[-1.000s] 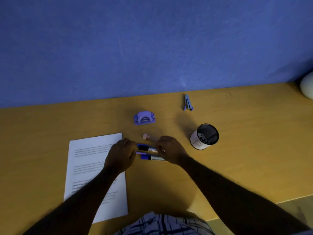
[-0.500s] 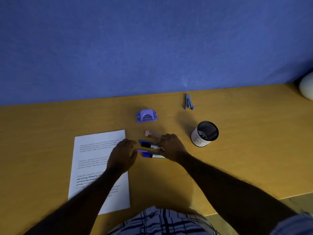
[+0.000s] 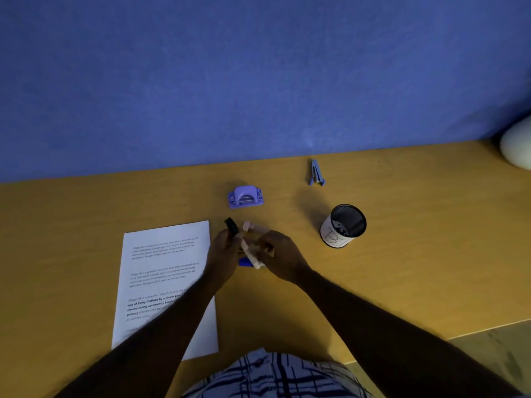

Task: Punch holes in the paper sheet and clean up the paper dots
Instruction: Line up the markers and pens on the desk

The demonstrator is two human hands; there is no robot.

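A white printed paper sheet (image 3: 161,271) lies on the yellow desk (image 3: 402,268) at the left. A purple hole punch (image 3: 246,197) stands beyond it, untouched. My left hand (image 3: 225,249) holds a black-capped marker (image 3: 231,224) raised off the desk, its cap sticking up past my fingers. My right hand (image 3: 280,254) grips a pale marker (image 3: 250,251) that points toward the left hand. A blue marker (image 3: 244,262) lies on the desk under both hands. A pink pen (image 3: 254,226) lies just beyond my right hand.
A black mesh pen cup (image 3: 343,225) with a white label stands to the right of my hands. A blue stapler (image 3: 315,172) lies near the blue wall. A white rounded object (image 3: 517,146) sits at the far right. The desk's front edge runs at lower right.
Both hands have lifted markers from the desk: the left now holds the black-capped one up, the right holds a pale one. One blue marker remains lying below them.
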